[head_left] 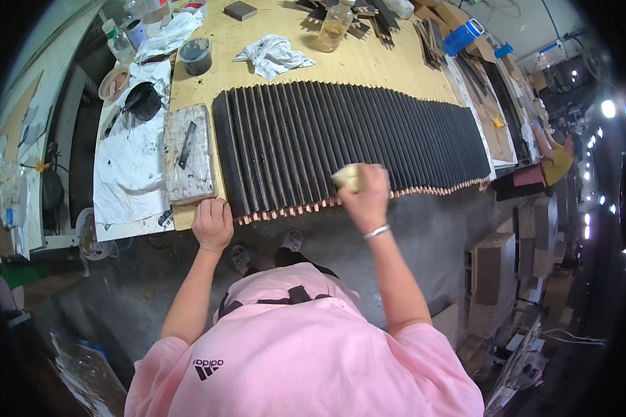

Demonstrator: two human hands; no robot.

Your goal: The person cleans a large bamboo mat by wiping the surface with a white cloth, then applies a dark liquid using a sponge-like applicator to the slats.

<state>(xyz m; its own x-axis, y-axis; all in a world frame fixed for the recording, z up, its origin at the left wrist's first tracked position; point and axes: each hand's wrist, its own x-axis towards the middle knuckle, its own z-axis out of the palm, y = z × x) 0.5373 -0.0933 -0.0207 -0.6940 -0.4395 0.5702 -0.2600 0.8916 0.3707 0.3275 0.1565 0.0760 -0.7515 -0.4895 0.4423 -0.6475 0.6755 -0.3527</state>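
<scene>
A long row of dark strips (pixel 341 139) with bare wood ends lies side by side across the table. My right hand (pixel 368 198), with a bracelet at its wrist, grips a pale yellow pad (pixel 348 178) that looks like a sponge. It is over the strips near their front ends, slightly blurred. My left hand (pixel 212 224) is closed at the table's front edge, left of the first strip and against the stained pale board (pixel 190 177). What its fingers hold, if anything, is hidden. A dark flat blade-like tool (pixel 186 144) lies on that board.
On the table (pixel 278 28) stand a tub of dark liquid (pixel 196 57), a black-stained cup (pixel 143 101) and a jar of amber liquid (pixel 334 28). A crumpled white cloth (pixel 274 57) lies behind the strips. A blue bottle (pixel 464 37) and loose strips occupy the far right.
</scene>
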